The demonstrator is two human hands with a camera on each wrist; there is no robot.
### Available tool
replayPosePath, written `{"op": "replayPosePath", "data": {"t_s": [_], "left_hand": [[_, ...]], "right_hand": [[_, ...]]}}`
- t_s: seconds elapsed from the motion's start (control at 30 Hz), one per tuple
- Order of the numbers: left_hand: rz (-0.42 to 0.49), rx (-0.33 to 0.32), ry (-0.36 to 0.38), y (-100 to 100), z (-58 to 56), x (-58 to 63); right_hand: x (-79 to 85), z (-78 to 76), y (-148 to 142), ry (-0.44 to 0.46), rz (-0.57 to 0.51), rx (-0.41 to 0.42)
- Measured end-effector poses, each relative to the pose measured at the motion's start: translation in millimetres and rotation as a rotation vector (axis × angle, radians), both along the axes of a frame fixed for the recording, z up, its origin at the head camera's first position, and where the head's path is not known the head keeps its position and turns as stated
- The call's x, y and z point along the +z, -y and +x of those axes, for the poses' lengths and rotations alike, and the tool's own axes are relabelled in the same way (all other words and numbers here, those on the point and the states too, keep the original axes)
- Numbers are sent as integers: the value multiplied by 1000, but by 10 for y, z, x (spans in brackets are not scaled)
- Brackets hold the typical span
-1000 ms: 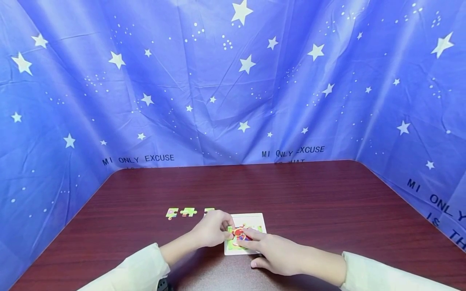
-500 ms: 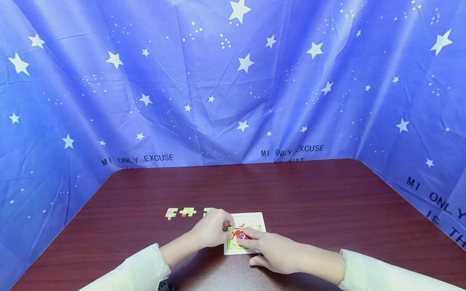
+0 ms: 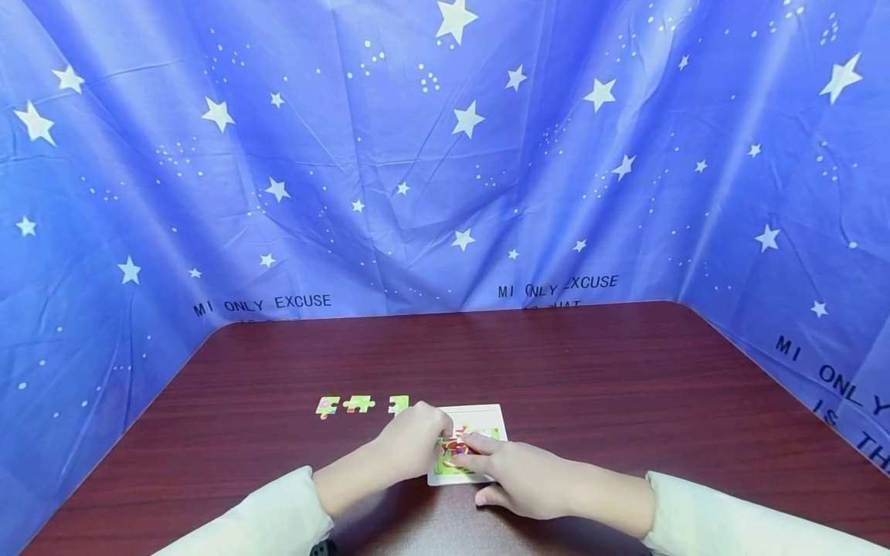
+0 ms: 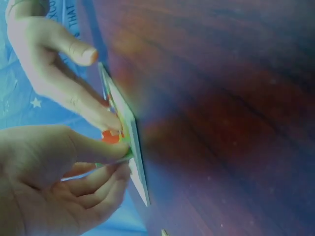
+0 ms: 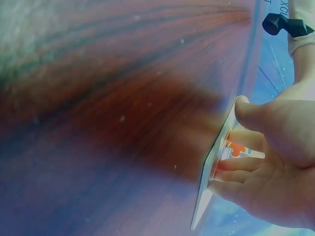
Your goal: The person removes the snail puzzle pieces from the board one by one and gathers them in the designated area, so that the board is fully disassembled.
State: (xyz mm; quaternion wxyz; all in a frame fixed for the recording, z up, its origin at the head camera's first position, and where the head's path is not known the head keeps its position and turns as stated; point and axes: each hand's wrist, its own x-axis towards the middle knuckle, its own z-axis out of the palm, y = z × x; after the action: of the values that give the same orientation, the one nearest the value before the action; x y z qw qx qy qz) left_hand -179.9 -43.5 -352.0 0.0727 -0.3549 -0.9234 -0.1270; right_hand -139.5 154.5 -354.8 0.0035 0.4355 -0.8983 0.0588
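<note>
At the left side of a white puzzle tray (image 3: 469, 413), my left hand (image 3: 416, 442) pinches a red and green puzzle piece (image 4: 110, 137) between thumb and fingertips. In the left wrist view the piece is tilted up from the tray surface. The right hand (image 3: 534, 480) rests its extended fingers on the partly assembled colourful picture (image 3: 480, 435), its thumb by the tray's near edge. Both hands cover much of the picture. Left of the tray lie loose green puzzle pieces: one with a pink patch (image 3: 327, 405), another (image 3: 360, 404), and a third (image 3: 398, 404) just beyond the left wrist.
Everything lies on a dark red wood-grain table (image 3: 598, 371). A blue curtain (image 3: 389, 139) with white stars and printed words hangs behind it and along the sides. A black wrist device (image 5: 285, 24) is strapped to the left arm.
My left hand has turned and shifted slightly right over the tray, uncovering more of the third loose piece. The right hand has stayed nearly still.
</note>
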Motion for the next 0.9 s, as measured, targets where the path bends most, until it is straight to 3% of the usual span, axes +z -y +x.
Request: {"op": "replayPosePath", "data": {"t_s": [0.2,0.5,0.67,0.9], "left_hand": [[102,-54,145,71,-107,-37],[104,-66,179,74,-119,-42],[223,-71,260,134,-161,-66],[398,-13,322,216,-220,-76]], "right_hand": [[1,3,2,21,23,-28],[2,4,-3,7,15,-58],[-26,0,10,-22,24,-77],[-31,-19,28,-73,38,-69]]}}
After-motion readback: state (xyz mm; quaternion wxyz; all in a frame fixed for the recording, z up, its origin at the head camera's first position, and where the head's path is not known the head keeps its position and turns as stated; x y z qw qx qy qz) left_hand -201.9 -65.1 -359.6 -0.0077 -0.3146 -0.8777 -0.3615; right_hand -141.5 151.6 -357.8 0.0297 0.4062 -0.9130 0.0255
